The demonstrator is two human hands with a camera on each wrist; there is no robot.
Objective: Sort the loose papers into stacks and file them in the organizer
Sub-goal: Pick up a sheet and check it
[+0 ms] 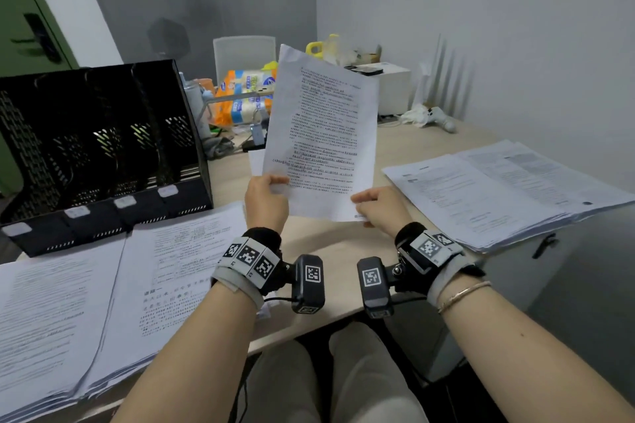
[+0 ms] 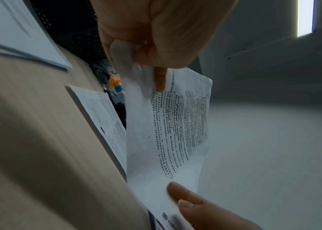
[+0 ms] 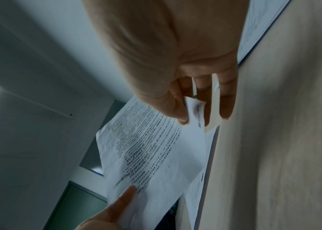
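Note:
I hold a printed sheet (image 1: 323, 134) upright above the desk (image 1: 343, 244), text facing me. My left hand (image 1: 266, 197) pinches its lower left corner, thumb on the front. My right hand (image 1: 378, 206) pinches its lower right corner. In the left wrist view the sheet (image 2: 168, 132) hangs from the left hand (image 2: 152, 51), with the right hand's fingers (image 2: 187, 200) at its other corner. The right wrist view shows the right hand (image 3: 187, 109) gripping the sheet (image 3: 152, 155). A black mesh organizer (image 1: 103, 148) with several slots stands at the left.
Paper stacks lie at the front left (image 1: 86, 312) and at the right (image 1: 498, 196) on the desk. Behind are a chair (image 1: 244, 55), a pack of paper rolls (image 1: 244, 93), a white cabinet (image 1: 395, 89) and clutter. The desk's front edge runs below my wrists.

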